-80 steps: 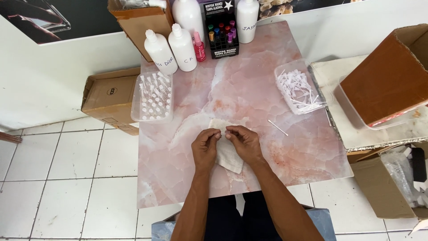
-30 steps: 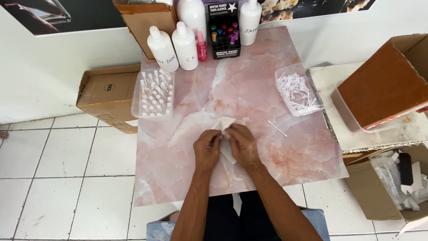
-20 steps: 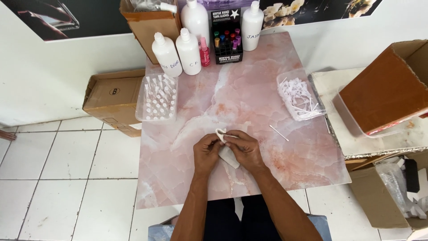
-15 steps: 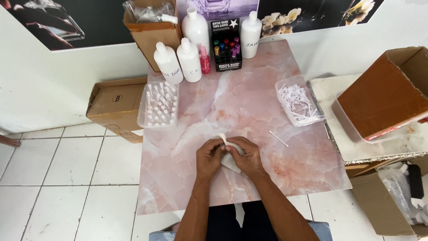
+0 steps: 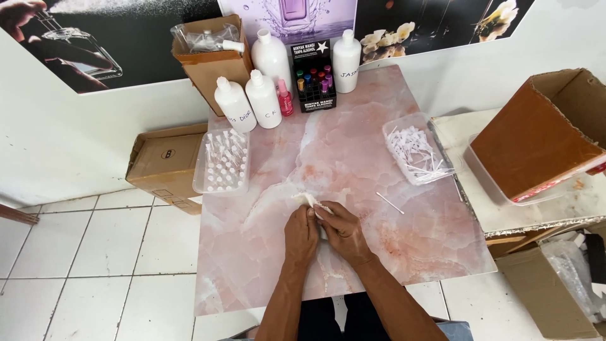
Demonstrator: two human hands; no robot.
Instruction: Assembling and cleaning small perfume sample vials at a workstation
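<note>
- The pink marble-patterned table (image 5: pixel 391 252) fills the middle of the view, with white floor tiles (image 5: pixel 82 252) to its left.
- A large open cardboard box (image 5: pixel 543 136) lies tipped on its side on a second surface to the right; a smaller closed carton (image 5: pixel 161 161) sits on the floor by the table's left edge.
- At the far edge of the table stand four white plastic bottles (image 5: pixel 263 99), a slim pink spray bottle (image 5: pixel 285 99), a black display box of small coloured vials (image 5: pixel 314 85) and an open brown box (image 5: pixel 211 60) with bagged items in it.
- A clear tray of small capped vials (image 5: pixel 222 161) rests near the left edge; a clear tray of thin white sticks (image 5: pixel 416 150) rests near the right edge.
- The left hand (image 5: pixel 301 235) and the right hand (image 5: pixel 344 232) meet near the table's front centre, knuckles almost touching.
- Both hands are closed with their fingertips pinched on a small white cloth (image 5: pixel 310 201), which is bunched up, pokes out just beyond the fingers and lies against the tabletop.
- The cloth looks light, soft and limp: it should crumple and fold rather than hold a shape, and is unlikely to slip or break. A pinch at its edges or corners would give the best control.
- A single thin white stick (image 5: pixel 390 203) lies loose on the table, just to the right of the hands and apart from them.
</note>
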